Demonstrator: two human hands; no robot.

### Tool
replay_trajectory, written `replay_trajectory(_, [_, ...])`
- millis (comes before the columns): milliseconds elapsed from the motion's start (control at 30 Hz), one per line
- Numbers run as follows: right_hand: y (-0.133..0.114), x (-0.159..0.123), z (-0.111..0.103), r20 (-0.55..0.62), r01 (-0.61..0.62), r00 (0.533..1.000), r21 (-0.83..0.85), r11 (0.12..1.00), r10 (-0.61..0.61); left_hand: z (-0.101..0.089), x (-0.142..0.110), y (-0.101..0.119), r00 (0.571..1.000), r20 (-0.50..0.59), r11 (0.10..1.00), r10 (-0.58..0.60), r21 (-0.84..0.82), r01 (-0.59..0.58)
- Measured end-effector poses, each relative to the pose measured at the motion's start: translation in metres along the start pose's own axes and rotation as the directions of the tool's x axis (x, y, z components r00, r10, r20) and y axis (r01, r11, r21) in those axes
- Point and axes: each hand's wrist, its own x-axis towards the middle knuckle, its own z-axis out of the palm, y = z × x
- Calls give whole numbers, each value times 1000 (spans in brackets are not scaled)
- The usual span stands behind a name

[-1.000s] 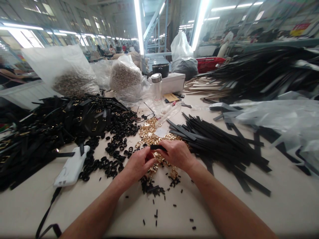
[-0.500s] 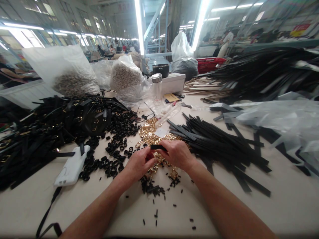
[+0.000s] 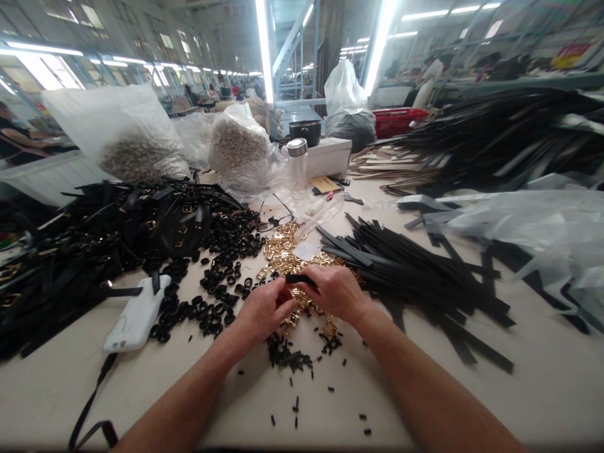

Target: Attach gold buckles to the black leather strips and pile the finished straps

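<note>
A short black strap [image 3: 301,279] spans the gap between my two hands, over the middle of the table. My left hand [image 3: 267,311] is closed at its left end, fingertips pinched together. My right hand [image 3: 337,294] is closed around its right end; the fingers cover much of the strap there. Beneath and beyond the hands lies a heap of gold buckles [image 3: 278,246]. Small black cut pieces [image 3: 290,355] are scattered just below the hands. Loose black strap loops [image 3: 214,296] lie left of my left hand, and long black strips [image 3: 410,270] fan out to the right.
A white phone [image 3: 134,314] lies at left beside a mound of black buckled straps [image 3: 117,233]. Toward the back stand a clear bottle [image 3: 297,167], filled plastic bags [image 3: 238,141] and a white box [image 3: 330,157]. Plastic sheeting [image 3: 528,220] covers the right side. A person sits far left.
</note>
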Motion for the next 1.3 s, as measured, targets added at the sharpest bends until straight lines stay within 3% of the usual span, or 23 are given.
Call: replay_trajectory(1300, [0,0,-1,28,0,1000,12,1000,-1,1,-1,-1,1000,9,1000,11,-8,-11])
